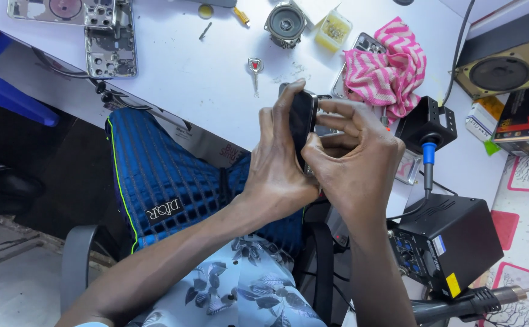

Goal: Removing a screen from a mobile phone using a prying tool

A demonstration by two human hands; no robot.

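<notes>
Both hands meet over the near edge of the white table [180, 72], around a dark phone [302, 118] held on edge. My left hand [276, 163] wraps its back and side, fingers reaching up over the top. My right hand [352, 151] grips it from the right, thumb and fingertips pressed against its face and rim. Most of the phone is hidden by the fingers.
Two bare phone frames [110, 42] lie at the far left, a key [255, 66], a small round speaker [285, 23] and a pink zigzag cloth [388, 66] lie farther back. At the right are a soldering iron in its black stand [427, 130], a black station box [452, 239] and a loudspeaker [506, 72].
</notes>
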